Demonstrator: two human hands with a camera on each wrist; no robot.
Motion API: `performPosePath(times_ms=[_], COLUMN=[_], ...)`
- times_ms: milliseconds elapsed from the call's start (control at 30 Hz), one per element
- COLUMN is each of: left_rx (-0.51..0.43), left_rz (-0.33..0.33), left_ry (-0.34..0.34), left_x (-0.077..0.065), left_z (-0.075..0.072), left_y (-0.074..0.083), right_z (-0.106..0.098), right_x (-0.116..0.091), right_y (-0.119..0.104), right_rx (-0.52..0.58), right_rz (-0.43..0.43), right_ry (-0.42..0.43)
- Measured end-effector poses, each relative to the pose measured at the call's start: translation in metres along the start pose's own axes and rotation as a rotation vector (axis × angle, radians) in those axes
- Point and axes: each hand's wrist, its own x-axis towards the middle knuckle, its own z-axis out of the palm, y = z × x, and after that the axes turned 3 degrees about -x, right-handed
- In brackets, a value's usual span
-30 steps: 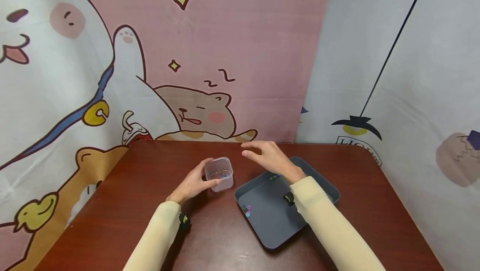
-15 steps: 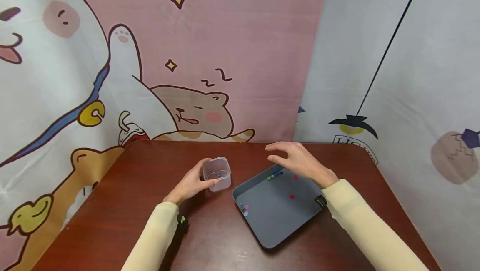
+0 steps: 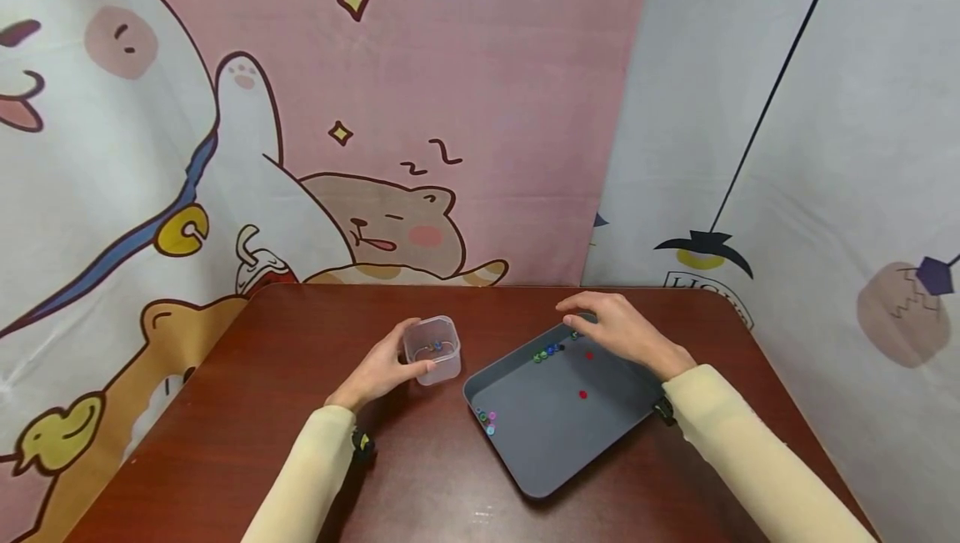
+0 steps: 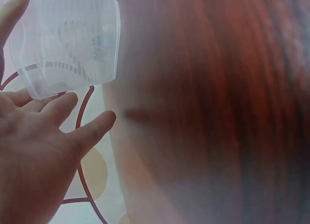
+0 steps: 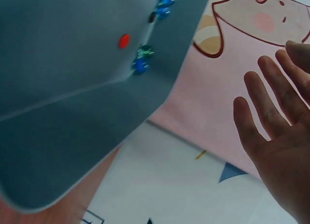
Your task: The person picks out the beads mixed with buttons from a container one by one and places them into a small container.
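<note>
My left hand [image 3: 378, 374] grips a small clear plastic container [image 3: 444, 372], thumb on the near side and fingers round the far side. A few small blue and dark pieces lie at its bottom. In the left wrist view the container [image 4: 68, 49] is see-through, with the pieces showing through its wall. My right hand [image 3: 626, 333] hovers over the far corner of a grey tray [image 3: 540, 434], fingers extended and holding nothing. Along the tray's far wall sit shiny blue marbles [image 5: 164, 10] and green ones. Two red pieces [image 3: 583, 394] lie flat on its floor.
Several small pink, green and light blue pieces [image 3: 491, 418] lie at the tray's left corner. The dark red wooden table [image 3: 420, 476] ends at a cartoon-printed cloth [image 3: 480, 109] behind it.
My right hand has moved right, from beside the container to over the tray's far corner, uncovering the red pieces. My left hand stays on the container.
</note>
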Motion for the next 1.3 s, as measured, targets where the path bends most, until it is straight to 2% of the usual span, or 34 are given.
performPosePath(times_ms=[267,567,833,1133,1300], left_rx=[-0.004,0.000,0.001,0.000,0.000], left_rz=[0.008,0.012,0.004,-0.012,-0.014], left_ry=[0.003,0.005,0.006,0.002,0.004], left_x=[0.000,-0.001,-0.001,-0.002,-0.003], left_z=[-0.002,0.000,0.000,0.000,0.000], left_y=[0.000,-0.001,0.001,0.002,0.002], right_z=[0.005,0.020,0.028,0.037,0.041], right_x=[-0.004,-0.007,-0.007,-0.008,-0.009], right_y=[0.021,0.037,0.038,0.036,0.036], right_rx=[-0.051,-0.079,-0.097,-0.059,-0.081], right_rz=[0.049,0.060,0.114,0.132,0.132], right_ry=[-0.023,-0.073,-0.106,-0.145,-0.125])
